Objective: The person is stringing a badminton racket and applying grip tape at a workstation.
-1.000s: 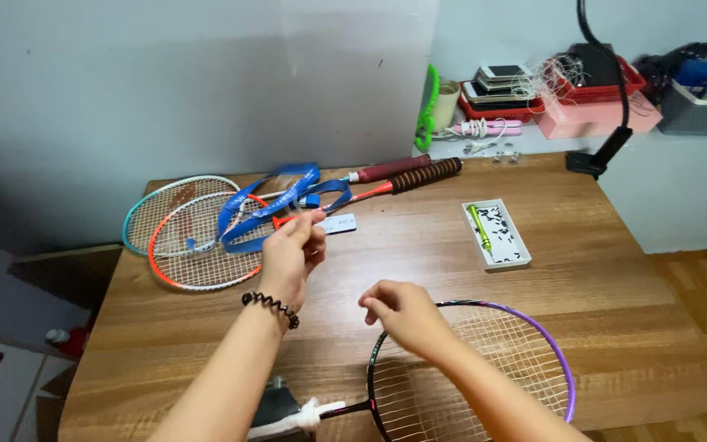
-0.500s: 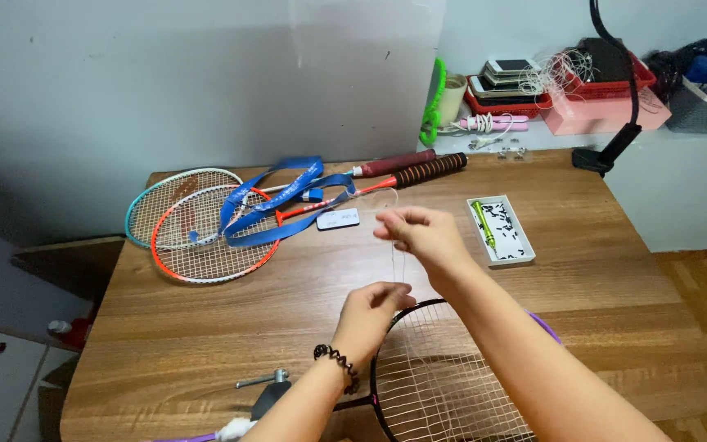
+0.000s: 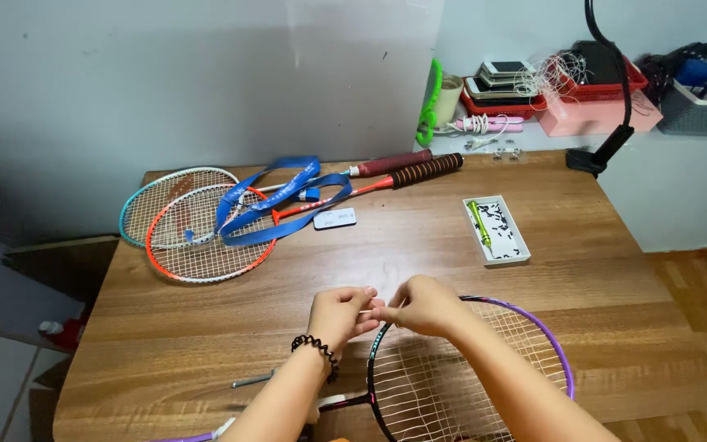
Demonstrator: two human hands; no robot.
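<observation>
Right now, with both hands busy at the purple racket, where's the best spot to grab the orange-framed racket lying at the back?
Probably the dark ribbed handle of the orange-framed racket, coming from above at the table's far right side. That end lies bare and pointing away from the clutter, while the head overlaps the teal racket and has a blue strap draped over it.

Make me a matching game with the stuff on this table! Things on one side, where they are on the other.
Things:
1. purple racket
2. orange racket
3. white tray
4. blue ribbon

Places:
A. lying across the far rackets
B. right side of the table, holding a green tool
C. far left of the table, overlapping a teal racket
D. near edge, under both hands

Pairs: 1-D, 2-C, 3-B, 4-A
</observation>
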